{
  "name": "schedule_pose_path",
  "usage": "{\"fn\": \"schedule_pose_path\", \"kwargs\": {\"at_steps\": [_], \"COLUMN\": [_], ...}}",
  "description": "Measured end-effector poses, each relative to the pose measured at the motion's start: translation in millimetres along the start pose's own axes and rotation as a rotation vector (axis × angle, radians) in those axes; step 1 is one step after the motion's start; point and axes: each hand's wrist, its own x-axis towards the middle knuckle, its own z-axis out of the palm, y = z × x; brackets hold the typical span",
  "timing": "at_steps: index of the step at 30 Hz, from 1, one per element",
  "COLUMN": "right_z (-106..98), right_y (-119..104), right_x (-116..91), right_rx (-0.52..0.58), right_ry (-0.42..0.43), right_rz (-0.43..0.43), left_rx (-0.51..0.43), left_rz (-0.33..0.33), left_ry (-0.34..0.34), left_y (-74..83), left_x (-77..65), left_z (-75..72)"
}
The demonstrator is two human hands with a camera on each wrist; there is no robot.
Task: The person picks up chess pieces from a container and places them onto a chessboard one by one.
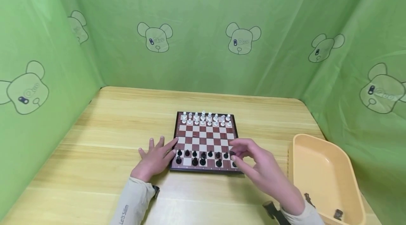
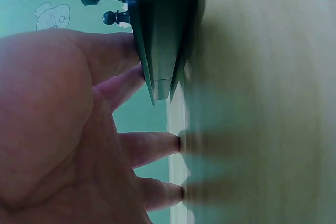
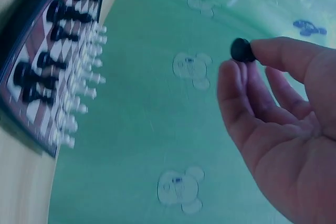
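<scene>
A chessboard (image 1: 203,141) lies on the table with white chess pieces (image 1: 203,115) in two rows at its far side. Black chess pieces (image 1: 195,161) stand in two rows at the near side, with gaps in the nearest row. My left hand (image 1: 155,161) has its fingers spread; thumb and index finger touch the board's left edge, while other fingertips (image 2: 176,142) rest on the table. Over the board's near right corner, my right hand (image 1: 257,161) pinches a small black chess piece (image 3: 242,50) between thumb and fingers. Its round base shows; the rest is largely hidden.
An orange-yellow plastic tray (image 1: 326,154) sits on the right of the table (image 1: 127,112), with dark pieces (image 1: 338,214) inside near its close end. Green curtain walls (image 1: 196,66) with printed bear heads enclose the table at the back and both sides.
</scene>
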Motion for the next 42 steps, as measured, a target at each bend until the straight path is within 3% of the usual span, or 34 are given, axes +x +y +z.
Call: {"fn": "schedule_pose_path", "kwargs": {"at_steps": [9, 19, 29, 35, 42], "right_z": [31, 35, 45, 39, 40], "right_y": [-8, -29, -42, -55, -60], "right_x": [22, 55, 76, 92, 98], "right_rx": [0.129, 0.187, 0.189, 0.202, 0.22], "right_ry": [0.079, 0.175, 0.158, 0.212, 0.202], "right_rz": [-0.177, -0.347, -0.397, -0.438, -0.415], "left_rx": [0.01, -0.002, 0.001, 0.0, 0.008], "left_rz": [0.009, 0.002, 0.005, 0.002, 0.004], "left_ry": [0.009, 0.009, 0.014, 0.007, 0.008], "left_y": [1.8, 1.2, 1.0, 0.8, 1.4], "left_x": [-1.0, -1.5, 0.4, 0.5, 0.6], "left_z": [-1.0, -0.6, -0.4, 0.7, -0.6]}}
